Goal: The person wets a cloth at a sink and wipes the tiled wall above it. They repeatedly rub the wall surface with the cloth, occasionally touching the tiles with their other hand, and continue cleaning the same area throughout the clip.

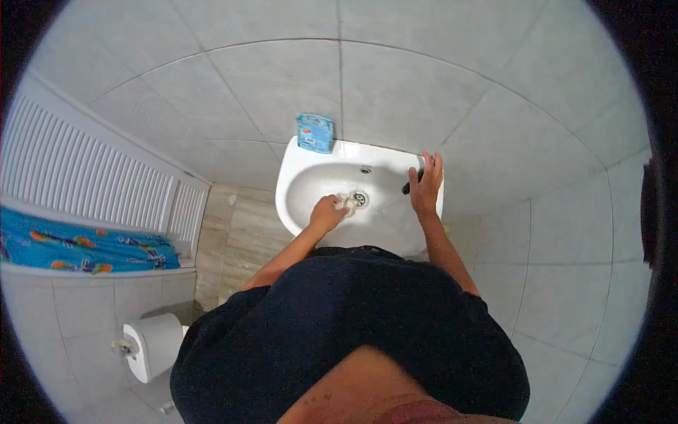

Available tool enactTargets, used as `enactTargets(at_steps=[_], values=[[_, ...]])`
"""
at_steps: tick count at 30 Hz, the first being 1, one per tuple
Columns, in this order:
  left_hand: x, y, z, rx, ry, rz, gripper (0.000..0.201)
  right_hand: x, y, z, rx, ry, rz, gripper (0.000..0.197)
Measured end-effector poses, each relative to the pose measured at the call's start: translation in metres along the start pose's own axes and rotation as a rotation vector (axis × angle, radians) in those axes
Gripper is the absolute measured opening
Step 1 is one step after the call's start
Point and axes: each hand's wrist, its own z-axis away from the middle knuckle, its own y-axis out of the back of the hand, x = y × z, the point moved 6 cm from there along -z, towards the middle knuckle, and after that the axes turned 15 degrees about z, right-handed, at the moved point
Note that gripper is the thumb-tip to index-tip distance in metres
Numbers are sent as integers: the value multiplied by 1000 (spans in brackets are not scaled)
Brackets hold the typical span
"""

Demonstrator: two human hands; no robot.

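Note:
My left hand (327, 213) reaches into the white sink (288, 180) with its fingers closed on a crumpled whitish cloth (348, 205), low in the basin beside the metal drain (360, 199). At the sink's right rear corner, my right hand (426, 189) is at a black tap (407, 188). Its thumb and fingers reach around the tap's upper part, which they partly hide. Faint streaks like running water show in the basin below the spout. A blue packet (316, 133) stands on the rear left corner of the sink.
Grey tiled walls (402, 78) rise behind and to the right of the sink. On the left are a white louvred door (85, 162), a blue patterned cloth (85, 244) and a white toilet cistern (159, 339). The overflow hole (365, 169) is in the basin's rear wall.

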Motion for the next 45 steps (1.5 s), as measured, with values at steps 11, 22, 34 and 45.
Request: enactTargets(at_steps=[11, 22, 34, 45], values=[[6, 2, 18, 50, 48, 52, 39, -26, -12, -9, 14, 51, 257, 60], [37, 33, 48, 244, -163, 362, 39, -127, -25, 74, -670, 449, -292, 63], [56, 53, 50, 180, -241, 584, 32, -124, -53, 67, -701, 491, -123, 42], [-33, 121, 95, 435, -112, 793, 28, -130, -43, -23, -142, 402, 185, 39]])
